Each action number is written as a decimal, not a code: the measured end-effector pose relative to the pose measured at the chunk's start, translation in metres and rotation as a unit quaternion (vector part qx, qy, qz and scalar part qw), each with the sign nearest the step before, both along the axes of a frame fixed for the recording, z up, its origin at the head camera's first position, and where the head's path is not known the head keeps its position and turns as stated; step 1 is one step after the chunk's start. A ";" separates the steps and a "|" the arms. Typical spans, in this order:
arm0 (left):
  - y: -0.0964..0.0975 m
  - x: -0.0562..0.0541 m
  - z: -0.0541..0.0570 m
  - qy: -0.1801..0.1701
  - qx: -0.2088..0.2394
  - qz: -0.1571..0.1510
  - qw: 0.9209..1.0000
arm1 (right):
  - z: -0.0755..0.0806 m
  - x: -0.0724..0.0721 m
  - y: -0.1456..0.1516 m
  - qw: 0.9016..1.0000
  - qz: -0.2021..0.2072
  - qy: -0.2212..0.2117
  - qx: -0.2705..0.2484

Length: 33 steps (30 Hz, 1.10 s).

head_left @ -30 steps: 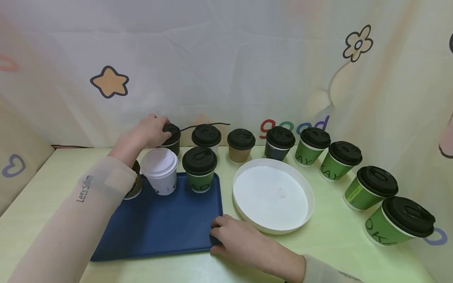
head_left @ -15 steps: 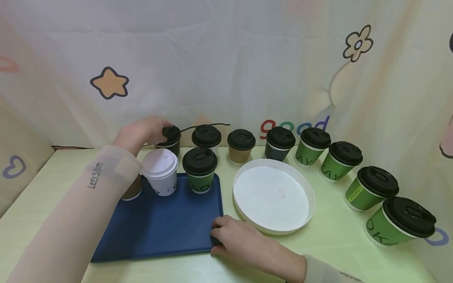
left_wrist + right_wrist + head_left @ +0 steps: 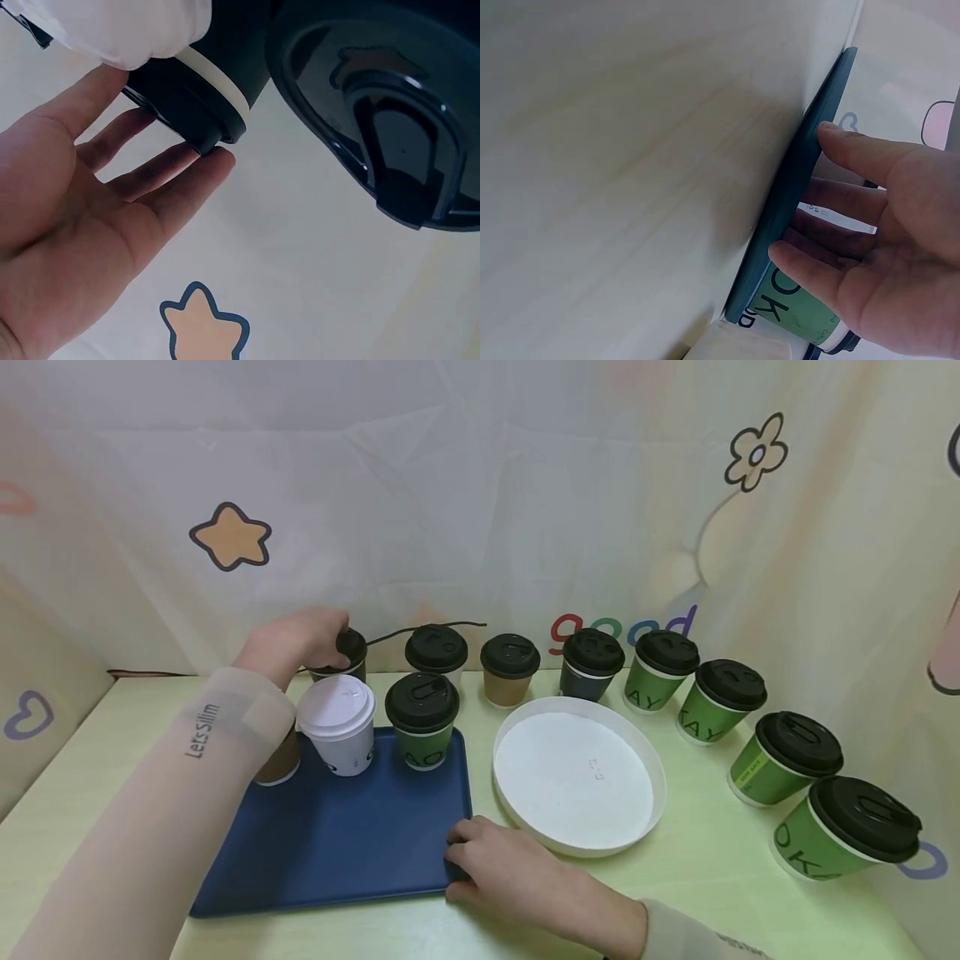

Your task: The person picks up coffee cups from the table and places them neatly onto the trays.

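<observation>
A: ok what would you worry about first?

B: The navy-blue rectangular flat tray (image 3: 360,852), tbh. The right hand (image 3: 510,868) has its fingers curled on the near right corner, so a careless tug could jolt whatever stands along the far side.

A: like what?

B: Mainly the white paper cup with the white lid (image 3: 341,735). The beige see-through sleeve (image 3: 240,718) passes right beside it, so a low elbow could tip it, or the brown paper cup (image 3: 279,762) half hidden behind that arm.

A: and the one being held?

B: Left hand (image 3: 296,642) grips the small dark paper cup (image 3: 352,648) by its black lid, beyond the tray's far edge. A loose lid could pop off. Can't tell if the base is lifted. Tiniest risk: snagging the thin black cable (image 3: 393,632) nearby.
</observation>
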<state>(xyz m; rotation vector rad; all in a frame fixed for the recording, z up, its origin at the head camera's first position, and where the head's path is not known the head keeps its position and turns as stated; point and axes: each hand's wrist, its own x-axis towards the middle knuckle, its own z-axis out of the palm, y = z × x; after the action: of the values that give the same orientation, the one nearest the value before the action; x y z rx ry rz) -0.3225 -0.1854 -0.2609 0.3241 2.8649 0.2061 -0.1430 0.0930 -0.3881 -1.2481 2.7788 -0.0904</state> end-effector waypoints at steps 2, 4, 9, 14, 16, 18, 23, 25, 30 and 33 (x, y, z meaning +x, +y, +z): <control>-0.002 0.000 0.000 0.003 0.001 -0.002 1.000 | 0.000 0.000 0.000 1.000 -0.001 -0.002 0.001; -0.004 0.000 0.000 0.006 0.000 -0.002 1.000 | 0.001 0.000 0.000 1.000 -0.001 -0.006 0.001; -0.011 0.001 0.000 0.012 0.002 -0.006 1.000 | 0.001 0.000 0.000 1.000 -0.001 -0.009 -0.001; -0.017 -0.002 -0.003 0.020 0.006 -0.002 1.000 | 0.000 0.000 0.000 1.000 -0.002 -0.004 -0.001; -0.020 -0.003 -0.004 0.026 0.004 0.003 1.000 | 0.000 -0.001 0.000 1.000 -0.002 -0.004 -0.002; -0.024 -0.003 -0.006 0.032 0.006 0.010 0.999 | 0.000 0.000 0.000 1.000 -0.002 -0.004 -0.002; -0.041 -0.003 -0.009 0.050 0.025 0.040 0.998 | 0.000 0.000 -0.001 1.000 0.000 -0.009 -0.002; -0.050 -0.001 -0.009 0.053 0.041 0.055 0.996 | 0.000 0.000 -0.002 1.000 0.000 -0.010 -0.002; -0.075 0.005 -0.007 0.056 0.060 0.074 0.994 | 0.001 0.001 -0.002 1.000 0.000 -0.009 -0.003; -0.087 0.008 -0.007 0.060 0.051 0.068 0.995 | 0.001 0.001 -0.002 1.000 0.000 -0.007 -0.005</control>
<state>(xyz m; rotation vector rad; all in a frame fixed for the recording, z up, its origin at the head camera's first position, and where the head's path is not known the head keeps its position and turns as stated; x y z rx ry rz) -0.3145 -0.2722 -0.2679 0.1668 3.0046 0.3719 -0.1423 0.0915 -0.3867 -1.2457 2.7695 -0.1130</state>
